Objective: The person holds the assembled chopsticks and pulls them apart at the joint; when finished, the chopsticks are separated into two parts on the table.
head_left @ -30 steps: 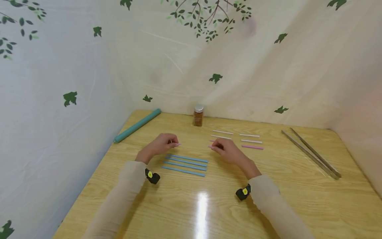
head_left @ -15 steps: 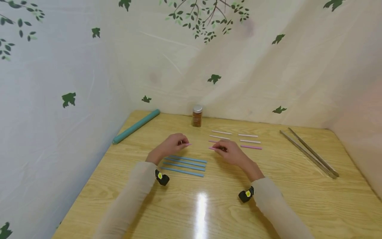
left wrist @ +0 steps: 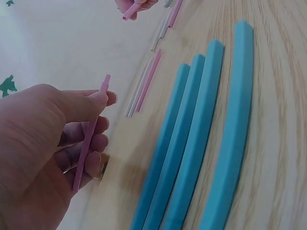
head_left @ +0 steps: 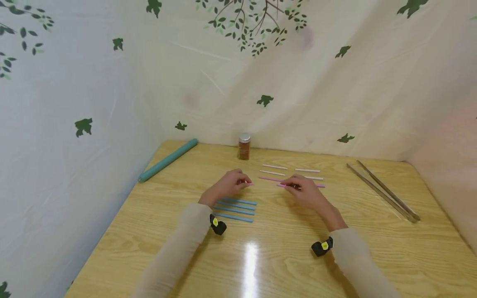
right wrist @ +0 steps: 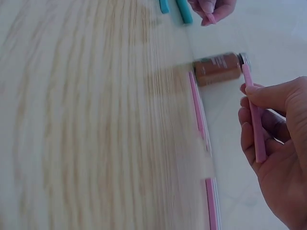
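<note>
My left hand [head_left: 232, 184] pinches a short pink stick [left wrist: 89, 134] between thumb and fingers, above the far end of several blue sticks [left wrist: 240, 91]. To its right, my right hand [head_left: 307, 194] pinches another pink stick [right wrist: 256, 124] in the same way. Both held sticks are off the table, their near ends facing each other across a gap. Just beyond the right hand, thin white sticks [head_left: 275, 167] and pink sticks [head_left: 270, 179] lie in two groups, partly covered by that hand in the head view.
At the back edge stands a silver-lidded jar [head_left: 244, 150] with reddish-brown contents. A teal rod [head_left: 168, 160] lies at the back left of the wooden table [head_left: 283, 252]. Long metal tongs [head_left: 381, 192] lie on the right. Cloth [head_left: 208, 103] hangs behind the table.
My left hand has moved right with its pink stick, over the ends of the blue sticks. My right hand has shifted right, now covering part of the pink and white sticks behind it.
</note>
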### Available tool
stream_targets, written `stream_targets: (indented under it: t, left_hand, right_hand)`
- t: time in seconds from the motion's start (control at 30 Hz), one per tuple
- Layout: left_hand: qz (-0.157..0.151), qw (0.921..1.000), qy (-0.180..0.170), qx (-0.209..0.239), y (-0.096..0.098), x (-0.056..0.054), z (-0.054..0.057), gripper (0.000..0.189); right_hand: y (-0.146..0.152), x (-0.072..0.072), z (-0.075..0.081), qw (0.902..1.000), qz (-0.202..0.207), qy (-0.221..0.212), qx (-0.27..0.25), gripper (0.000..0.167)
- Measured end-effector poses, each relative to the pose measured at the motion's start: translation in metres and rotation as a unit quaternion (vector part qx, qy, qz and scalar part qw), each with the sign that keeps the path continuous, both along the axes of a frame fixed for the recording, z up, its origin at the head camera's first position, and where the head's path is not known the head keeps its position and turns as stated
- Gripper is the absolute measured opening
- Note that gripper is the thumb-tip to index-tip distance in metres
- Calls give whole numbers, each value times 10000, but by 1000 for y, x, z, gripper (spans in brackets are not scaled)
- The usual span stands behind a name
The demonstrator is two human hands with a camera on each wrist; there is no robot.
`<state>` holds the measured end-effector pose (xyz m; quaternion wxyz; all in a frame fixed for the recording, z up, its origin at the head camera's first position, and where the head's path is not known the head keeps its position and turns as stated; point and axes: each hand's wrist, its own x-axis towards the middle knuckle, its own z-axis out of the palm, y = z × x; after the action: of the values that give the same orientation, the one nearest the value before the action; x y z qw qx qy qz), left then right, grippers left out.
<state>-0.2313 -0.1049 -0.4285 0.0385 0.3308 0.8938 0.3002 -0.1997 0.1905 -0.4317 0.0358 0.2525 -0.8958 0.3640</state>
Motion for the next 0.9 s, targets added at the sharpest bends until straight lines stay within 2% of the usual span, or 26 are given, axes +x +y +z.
stream_targets:
  t: [0.27, 0.47, 0.7, 0.9]
  left_hand:
    - [-7, 9999, -114, 24, 23, -2, -6, 12]
    - [-19, 9998, -177, 26, 39, -5, -8, 10]
    - [20, 9996, 191, -191, 58, -7, -11, 9]
    - [50, 9989, 206, -417, 75, -5, -16, 11]
  right_hand:
    - [24, 7, 0, 9991, -414, 66, -1, 11]
    - [44, 6, -6, 9977, -651, 77, 163, 13]
    - [67, 2, -14, 9946, -888, -183, 498, 16]
    - [78, 1, -18, 9920, -1030, -490, 547, 15]
